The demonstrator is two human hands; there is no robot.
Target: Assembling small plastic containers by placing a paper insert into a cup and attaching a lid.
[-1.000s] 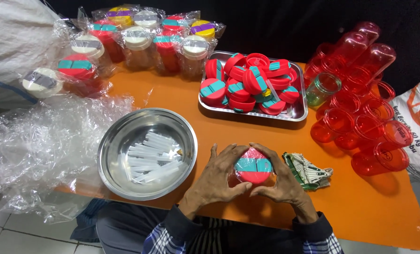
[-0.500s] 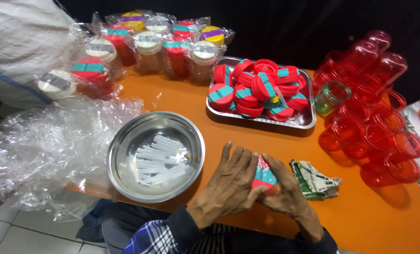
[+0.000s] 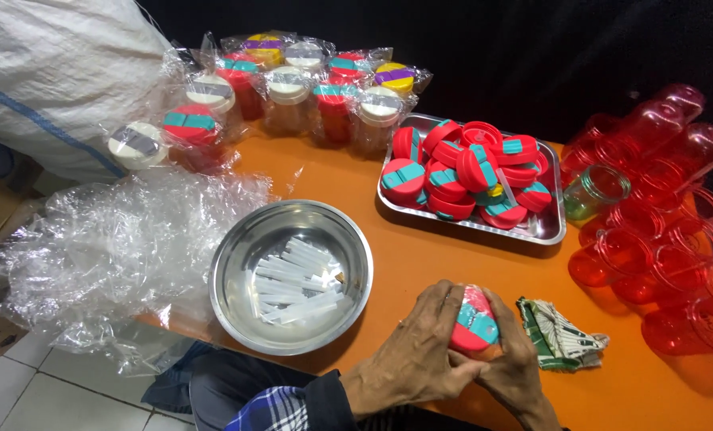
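Both my hands hold one red lid with a teal flap [image 3: 475, 321] at the near edge of the orange table [image 3: 420, 255]. My left hand [image 3: 416, 355] wraps its left side; my right hand [image 3: 512, 359] cups it from the right and below. Just left of my hands stands a round steel bowl [image 3: 237, 255] holding several clear plastic straws [image 3: 297, 279]. Beyond my hands a steel tray [image 3: 552, 227] is piled with several more red lids with teal flaps [image 3: 460, 172].
Several empty red plastic cups [image 3: 660, 207] lie stacked at the right, with one clear green cup [image 3: 592, 191] among them. A folded cloth [image 3: 560, 335] lies by my right hand. Wrapped lidded cups [image 3: 293, 88] stand at the back. Crumpled clear plastic [image 3: 109, 255] and a white sack [image 3: 61, 72] are at left.
My hands have turned the lid on edge and shifted grip around it. The camera view has shifted, so everything sits further right and lower in frame.
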